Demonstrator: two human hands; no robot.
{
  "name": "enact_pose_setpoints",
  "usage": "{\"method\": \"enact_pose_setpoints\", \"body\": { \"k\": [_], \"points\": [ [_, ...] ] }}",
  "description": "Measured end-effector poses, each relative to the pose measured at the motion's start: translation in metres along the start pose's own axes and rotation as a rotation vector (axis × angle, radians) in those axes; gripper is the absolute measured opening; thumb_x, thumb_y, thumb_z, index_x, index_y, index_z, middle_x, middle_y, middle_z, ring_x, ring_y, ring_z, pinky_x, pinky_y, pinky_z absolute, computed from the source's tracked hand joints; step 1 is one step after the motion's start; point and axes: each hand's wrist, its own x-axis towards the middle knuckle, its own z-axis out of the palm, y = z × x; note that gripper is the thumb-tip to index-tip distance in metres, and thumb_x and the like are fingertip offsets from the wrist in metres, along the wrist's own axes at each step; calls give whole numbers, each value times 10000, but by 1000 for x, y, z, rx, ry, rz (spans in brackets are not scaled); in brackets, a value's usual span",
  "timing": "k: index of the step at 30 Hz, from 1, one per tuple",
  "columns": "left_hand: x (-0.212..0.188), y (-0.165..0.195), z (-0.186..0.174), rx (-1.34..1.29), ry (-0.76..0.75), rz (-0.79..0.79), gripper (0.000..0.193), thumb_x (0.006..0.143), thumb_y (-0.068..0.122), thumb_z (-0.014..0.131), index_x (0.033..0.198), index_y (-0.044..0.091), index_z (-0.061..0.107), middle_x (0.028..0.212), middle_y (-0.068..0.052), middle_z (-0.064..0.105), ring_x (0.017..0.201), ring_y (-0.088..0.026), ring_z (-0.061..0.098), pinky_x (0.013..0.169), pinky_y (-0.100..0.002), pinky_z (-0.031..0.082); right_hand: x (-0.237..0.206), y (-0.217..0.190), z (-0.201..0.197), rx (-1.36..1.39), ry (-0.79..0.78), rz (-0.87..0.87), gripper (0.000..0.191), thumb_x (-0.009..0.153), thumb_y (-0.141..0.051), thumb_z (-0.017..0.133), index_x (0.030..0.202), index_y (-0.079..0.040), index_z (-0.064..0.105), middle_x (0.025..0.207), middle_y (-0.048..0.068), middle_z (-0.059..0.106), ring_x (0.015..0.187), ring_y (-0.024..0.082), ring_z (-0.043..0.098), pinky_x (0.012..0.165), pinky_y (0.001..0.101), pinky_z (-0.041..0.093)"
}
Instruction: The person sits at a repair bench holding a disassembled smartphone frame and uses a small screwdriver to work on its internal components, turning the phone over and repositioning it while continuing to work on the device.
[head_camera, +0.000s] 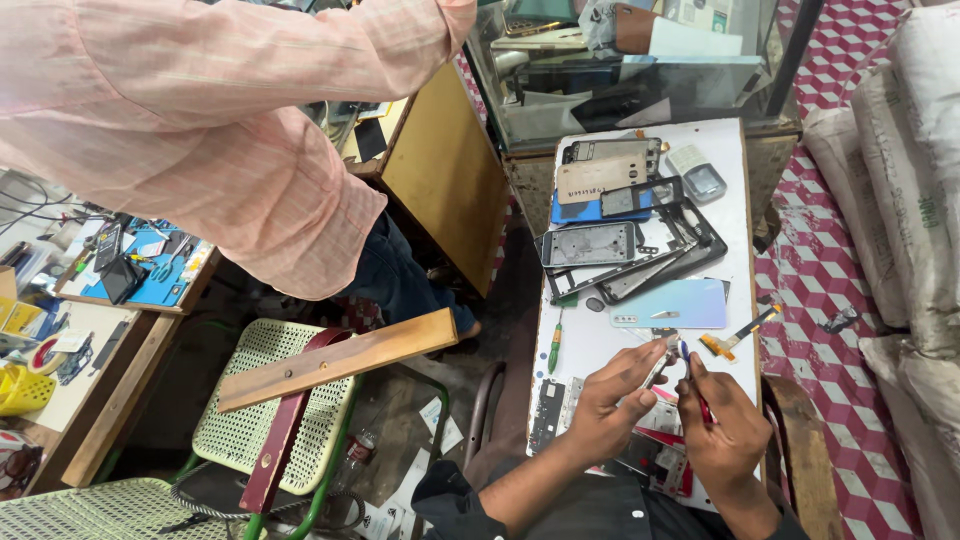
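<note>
Down at lower right, both hands over the white table (720, 180). Left hand (610, 410) pinching a small metal part (662, 362), fingers curled round it. Right hand (728, 430) closed on a red-handled tool (700, 400), blue tip (684, 349) up beside the part. Just above, a pale blue back cover (670, 303); phone frames (640, 240) stacked further up. Green screwdriver (554, 345) left of the hands. Upper left, someone's pink shirt (200, 110).
</note>
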Motion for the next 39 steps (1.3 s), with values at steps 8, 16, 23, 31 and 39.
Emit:
{"method": "enact_pose_setpoints", "body": {
  "k": [8, 16, 23, 31, 39],
  "points": [
    [1, 6, 0, -14, -22, 52, 463, 1134, 319, 538, 1560, 142, 500, 1574, -181, 551, 1420, -308, 560, 1216, -390, 439, 5, 0, -3, -91, 8, 10, 345, 953, 25, 695, 1297, 30, 674, 837, 143, 671, 687, 177, 653, 628, 311, 503],
    [4, 6, 0, -25, 2, -17, 476, 1118, 314, 549, 1555, 132, 495, 1553, -176, 550, 1447, -310, 541, 1212, -388, 428, -1, 2, -1, -33, -8, -74, 356, 960, 15, 677, 1316, 24, 661, 863, 142, 672, 743, 182, 671, 661, 305, 526],
    [2, 4, -3, 9, 4, 7, 470, 1127, 308, 543, 1554, 113, 507, 1556, -184, 560, 1454, -307, 543, 1240, -387, 419, -3, 7, 5, -45, -9, 74, 363, 990, 53, 687, 1350, 15, 661, 862, 135, 672, 731, 176, 663, 621, 277, 518],
    [-2, 2, -2, -20, 31, 3, 472, 1127, 318, 548, 1555, 124, 504, 1556, -186, 558, 1470, -301, 531, 1229, -384, 423, -6, 5, 7, -66, -3, 27, 330, 965, 60, 699, 1294, 42, 682, 874, 160, 669, 736, 176, 661, 662, 279, 518],
    [3, -2, -1, -44, 56, -69, 494, 1122, 349, 538, 1538, 83, 511, 1531, -189, 564, 1472, -307, 525, 1235, -391, 414, 0, 2, 7, 17, 0, -12, 308, 958, 47, 686, 1266, 53, 673, 904, 154, 677, 736, 158, 671, 678, 270, 529]
  ]
}}
